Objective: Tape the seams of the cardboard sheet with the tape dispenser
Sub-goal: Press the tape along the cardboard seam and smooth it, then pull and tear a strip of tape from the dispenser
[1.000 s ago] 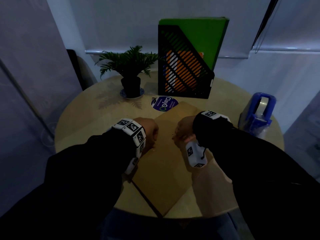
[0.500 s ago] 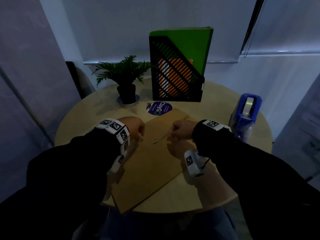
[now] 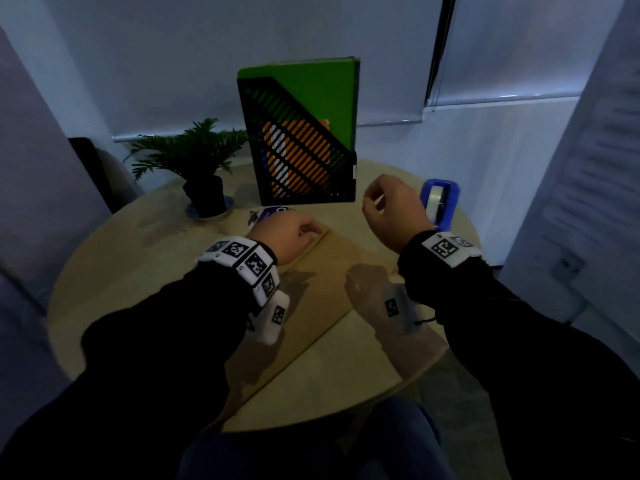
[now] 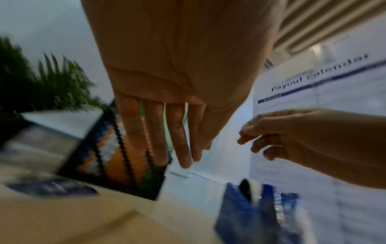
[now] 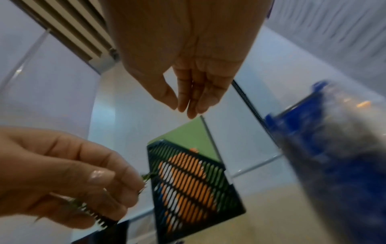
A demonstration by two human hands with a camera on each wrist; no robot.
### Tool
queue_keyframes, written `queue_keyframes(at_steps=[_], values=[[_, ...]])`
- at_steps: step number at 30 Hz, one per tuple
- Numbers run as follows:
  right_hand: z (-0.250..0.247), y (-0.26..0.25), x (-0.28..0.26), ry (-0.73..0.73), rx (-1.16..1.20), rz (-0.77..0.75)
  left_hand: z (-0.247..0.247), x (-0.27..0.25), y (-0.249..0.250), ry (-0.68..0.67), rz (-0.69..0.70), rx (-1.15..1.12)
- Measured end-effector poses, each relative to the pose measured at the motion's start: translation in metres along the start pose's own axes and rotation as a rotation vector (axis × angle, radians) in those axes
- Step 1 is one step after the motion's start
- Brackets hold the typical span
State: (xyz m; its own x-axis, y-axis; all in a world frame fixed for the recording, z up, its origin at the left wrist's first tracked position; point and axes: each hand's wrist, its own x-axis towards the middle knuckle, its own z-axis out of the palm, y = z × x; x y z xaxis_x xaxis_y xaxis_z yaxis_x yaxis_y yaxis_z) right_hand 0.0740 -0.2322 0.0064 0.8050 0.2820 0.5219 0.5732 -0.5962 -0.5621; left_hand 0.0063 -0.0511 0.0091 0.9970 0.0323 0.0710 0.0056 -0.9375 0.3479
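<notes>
A brown cardboard sheet (image 3: 322, 289) lies flat on the round table (image 3: 145, 271), running from the centre toward the near left edge. My left hand (image 3: 294, 233) is over its far corner with fingers relaxed and nothing in them; the left wrist view shows these fingers (image 4: 179, 156) hanging nearly straight. Whether they touch the sheet I cannot tell. My right hand (image 3: 384, 206) is raised above the table, empty, its fingers (image 5: 188, 102) loosely together. Just right of it stands the blue tape dispenser (image 3: 439, 202), also blurred in both wrist views (image 4: 256, 214) (image 5: 334, 165).
A black mesh file holder (image 3: 304, 147) with green and orange folders stands at the back centre. A small potted plant (image 3: 201, 168) sits back left. A round blue sticker (image 3: 268, 213) lies partly behind my left hand. Walls close in on both sides.
Both hands left the middle of the cardboard. The right hand rose and moved right toward the tape dispenser; the left hand went to the sheet's far corner. The head view shifted.
</notes>
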Motion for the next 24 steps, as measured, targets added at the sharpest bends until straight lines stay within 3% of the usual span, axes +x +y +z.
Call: queue_keyframes(at_steps=[5, 10, 18, 24], values=[[-0.025, 0.036, 0.006, 0.118, -0.054, 0.019, 0.030, 0.024, 0.047, 0.044, 0.065, -0.198], [-0.043, 0.072, 0.014, 0.127, -0.130, 0.099, 0.052, 0.045, 0.084, 0.066, 0.101, -0.343], [-0.052, 0.134, 0.035, -0.030, -0.138, 0.365, 0.074, 0.076, 0.107, 0.060, 0.023, -0.427], [-0.045, 0.151, 0.038, -0.129, -0.186, 0.414, 0.079, 0.088, 0.110, -0.043, 0.036, -0.561]])
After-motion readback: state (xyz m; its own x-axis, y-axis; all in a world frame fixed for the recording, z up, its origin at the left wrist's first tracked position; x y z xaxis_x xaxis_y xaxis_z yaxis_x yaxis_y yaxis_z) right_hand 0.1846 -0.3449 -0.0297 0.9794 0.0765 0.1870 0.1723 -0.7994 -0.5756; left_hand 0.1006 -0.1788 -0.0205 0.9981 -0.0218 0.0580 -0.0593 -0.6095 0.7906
